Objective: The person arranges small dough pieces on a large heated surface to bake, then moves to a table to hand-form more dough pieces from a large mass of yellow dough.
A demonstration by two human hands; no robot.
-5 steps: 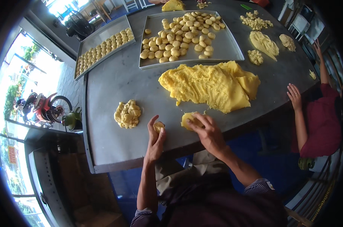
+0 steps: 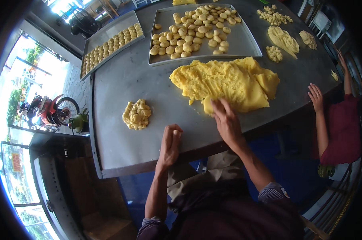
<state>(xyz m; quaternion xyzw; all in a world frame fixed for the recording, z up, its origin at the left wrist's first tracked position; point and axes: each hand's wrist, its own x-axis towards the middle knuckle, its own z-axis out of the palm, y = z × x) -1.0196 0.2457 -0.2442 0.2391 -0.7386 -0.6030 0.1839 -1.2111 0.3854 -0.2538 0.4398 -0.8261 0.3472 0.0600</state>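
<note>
The dough (image 2: pixel 229 82), a big yellow sheet, lay at the centre of the frame on the grey table (image 2: pixel 125 80). At its lower edge the right hand (image 2: pixel 227 120) rested with fingers spread and slightly curled, the fingertips (image 2: pixel 217 105) pressing on a lump at the sheet's rim; whether they gripped it could not be told. The left hand (image 2: pixel 171 142) sat lower left of that, near the table's front edge, loosely curled on its side; whether it held anything could not be told. Left of it, well apart from the sheet, lay a small pile (image 2: pixel 137 114) of dough crumbles.

Just above the sheet stood a tray (image 2: pixel 245 46) with many small dough balls (image 2: pixel 193 34) crowded in its left half. A second tray (image 2: pixel 109 34) at the upper left carried neat rows of pieces (image 2: pixel 111 44). At the upper right lay more scraps (image 2: pixel 284 39) and little lumps. At the right edge of the frame another person's hand (image 2: pixel 316 96) rested flat on the table's rim, beside a dark red garment (image 2: pixel 343 132). At the far left, beyond the table, stood a motorbike (image 2: pixel 45 112).
</note>
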